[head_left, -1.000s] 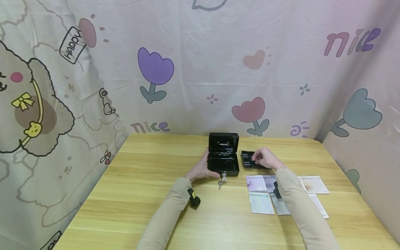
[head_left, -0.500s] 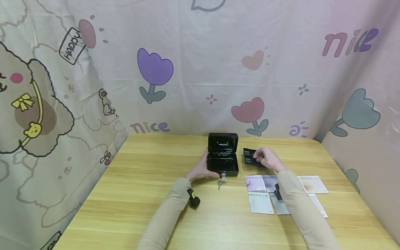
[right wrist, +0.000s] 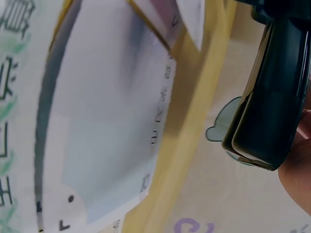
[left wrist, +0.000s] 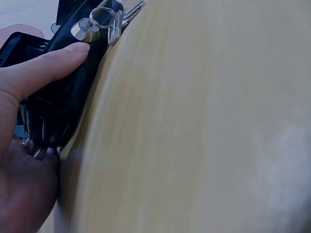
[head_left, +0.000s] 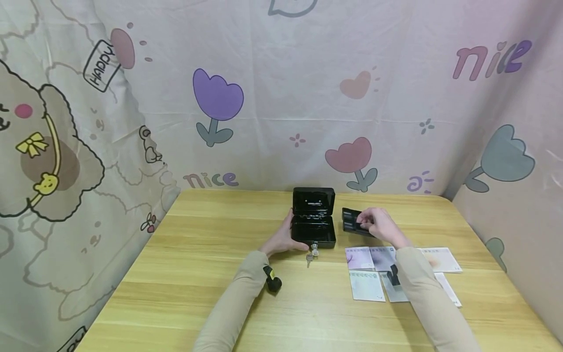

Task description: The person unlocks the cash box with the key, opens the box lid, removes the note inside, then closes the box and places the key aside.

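A black metal cash box [head_left: 313, 232] stands on the table with its lid raised. My left hand [head_left: 282, 240] holds its left side, thumb laid along the front near the silver lock [left wrist: 86, 30]. A small bunch of keys [left wrist: 115, 29] hangs from that lock. To the right of the box, my right hand [head_left: 380, 226] grips a black compartment tray [head_left: 350, 223] by its right part. Tilted up, the tray shows its left end and some compartments; the fingers hide the rest. In the right wrist view the tray's dark edge [right wrist: 272, 107] fills the upper right, beside the fingertips [right wrist: 297, 167].
Several printed paper pieces, like cards or notes, lie in two rows at front right, among them a greenish one [head_left: 367, 286], a purple one [head_left: 359, 258] and an orange-tinted one [head_left: 443, 260]. My right forearm passes over them. A patterned cloth [head_left: 268, 98] hangs behind the wooden table [head_left: 211, 303].
The tray has gone from lying flat to tilted and shifted slightly right, with my right hand gripping it. My left hand and the cash box have stayed in place.
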`<state>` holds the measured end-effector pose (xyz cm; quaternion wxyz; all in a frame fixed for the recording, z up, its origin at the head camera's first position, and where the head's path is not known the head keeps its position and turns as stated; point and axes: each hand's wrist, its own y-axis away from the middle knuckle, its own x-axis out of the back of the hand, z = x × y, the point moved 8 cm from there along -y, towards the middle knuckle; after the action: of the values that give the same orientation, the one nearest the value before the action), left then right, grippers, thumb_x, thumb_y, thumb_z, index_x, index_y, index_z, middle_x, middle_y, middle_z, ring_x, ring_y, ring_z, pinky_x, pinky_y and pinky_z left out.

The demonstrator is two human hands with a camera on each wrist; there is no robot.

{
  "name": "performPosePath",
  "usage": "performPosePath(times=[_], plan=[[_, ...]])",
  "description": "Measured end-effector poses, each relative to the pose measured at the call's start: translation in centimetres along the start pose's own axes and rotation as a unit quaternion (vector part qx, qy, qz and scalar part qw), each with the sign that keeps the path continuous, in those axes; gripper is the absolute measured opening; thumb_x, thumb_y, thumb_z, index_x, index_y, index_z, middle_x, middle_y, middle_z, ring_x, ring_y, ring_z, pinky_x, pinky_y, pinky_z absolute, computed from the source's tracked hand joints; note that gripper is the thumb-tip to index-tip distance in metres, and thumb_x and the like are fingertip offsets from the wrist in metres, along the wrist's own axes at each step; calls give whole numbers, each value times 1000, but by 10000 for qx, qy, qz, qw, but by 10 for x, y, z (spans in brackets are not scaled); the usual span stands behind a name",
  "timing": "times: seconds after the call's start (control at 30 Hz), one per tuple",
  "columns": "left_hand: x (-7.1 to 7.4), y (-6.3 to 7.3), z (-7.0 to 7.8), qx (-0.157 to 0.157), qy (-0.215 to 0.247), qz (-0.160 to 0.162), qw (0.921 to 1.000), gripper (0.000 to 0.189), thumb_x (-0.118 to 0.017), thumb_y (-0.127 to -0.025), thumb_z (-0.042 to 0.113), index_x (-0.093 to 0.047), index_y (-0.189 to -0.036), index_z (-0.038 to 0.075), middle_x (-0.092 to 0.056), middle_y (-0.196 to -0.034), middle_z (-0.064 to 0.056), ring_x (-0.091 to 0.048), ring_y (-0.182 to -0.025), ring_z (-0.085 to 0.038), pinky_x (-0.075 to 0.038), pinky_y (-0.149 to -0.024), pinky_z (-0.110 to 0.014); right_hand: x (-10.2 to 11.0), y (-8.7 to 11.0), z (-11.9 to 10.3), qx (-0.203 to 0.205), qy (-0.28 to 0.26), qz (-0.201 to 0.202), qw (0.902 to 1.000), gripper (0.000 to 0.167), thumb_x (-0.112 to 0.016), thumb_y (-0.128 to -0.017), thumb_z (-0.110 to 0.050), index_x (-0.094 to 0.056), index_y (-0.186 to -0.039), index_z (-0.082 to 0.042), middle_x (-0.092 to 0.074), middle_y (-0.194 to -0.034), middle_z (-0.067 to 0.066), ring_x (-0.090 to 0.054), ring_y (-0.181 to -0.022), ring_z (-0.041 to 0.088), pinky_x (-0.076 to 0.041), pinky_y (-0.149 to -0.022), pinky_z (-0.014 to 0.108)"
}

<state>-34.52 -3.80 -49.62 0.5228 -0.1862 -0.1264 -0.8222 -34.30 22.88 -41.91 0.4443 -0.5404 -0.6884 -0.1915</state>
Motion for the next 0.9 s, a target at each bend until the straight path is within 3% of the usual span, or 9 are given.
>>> performPosePath(times=[0.37,0.9], plan=[[0,0,0,11,108,-21,9999,135,-91,-72,19,9,-161,7,3,-170,-19,-15,-156,-39,-18,-129,-53,-2,1,-27,245,-4,57,9997,11,-67,-84,8,-72,-86,-1,-68,-80,8,-56,-71,12,-48,-66,22],[1,0,-1,37,-70,-16,10000,136,-91,-72,22,9,-162,9,3,-171,-17,-17,-156,-38,-20,-129,-53,-29,-14,-64,445,-2,-22,9990,13,-67,-84,8,-73,-87,-3,-67,-81,5,-56,-71,10,-51,-68,23]])
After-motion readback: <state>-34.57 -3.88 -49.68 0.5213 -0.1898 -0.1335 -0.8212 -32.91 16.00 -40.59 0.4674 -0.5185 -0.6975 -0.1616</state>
